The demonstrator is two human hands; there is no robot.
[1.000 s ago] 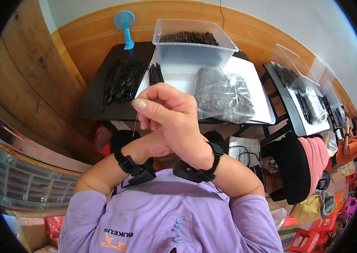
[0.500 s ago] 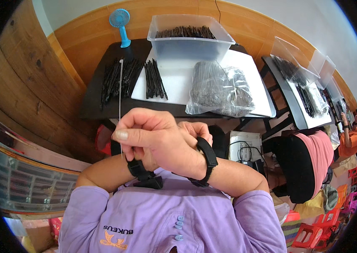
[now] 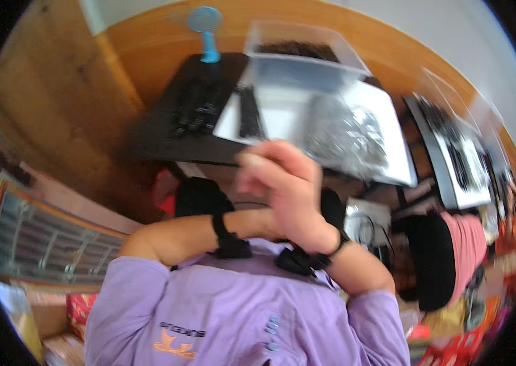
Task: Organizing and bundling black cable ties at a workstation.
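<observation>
My right hand [image 3: 285,192] is raised over my left wrist, its fingers curled together in a pinch and smeared by motion. Whatever it pinches, if anything, does not show. My left hand [image 3: 267,224] lies behind and below it, with its fingers hidden. Both wrists wear black straps, and my forearms cross in front of my chest. Beyond the hands, a bundle of thin black sticks [image 3: 249,113] lies on a white board [image 3: 282,91]. More black sticks [image 3: 196,110] lie to the left on the dark table [image 3: 148,135].
A clear plastic bin [image 3: 307,72] with dark sticks stands at the back. Clear bags of thin grey pieces [image 3: 346,134] lie on the board. A blue hand fan [image 3: 209,36] stands behind. To the right are another table [image 3: 447,177] and a person in pink [image 3: 462,250].
Both hands have shifted right in the picture, as has the whole scene, which is now blurred. The thin pale rod seen at my right fingers earlier no longer shows.
</observation>
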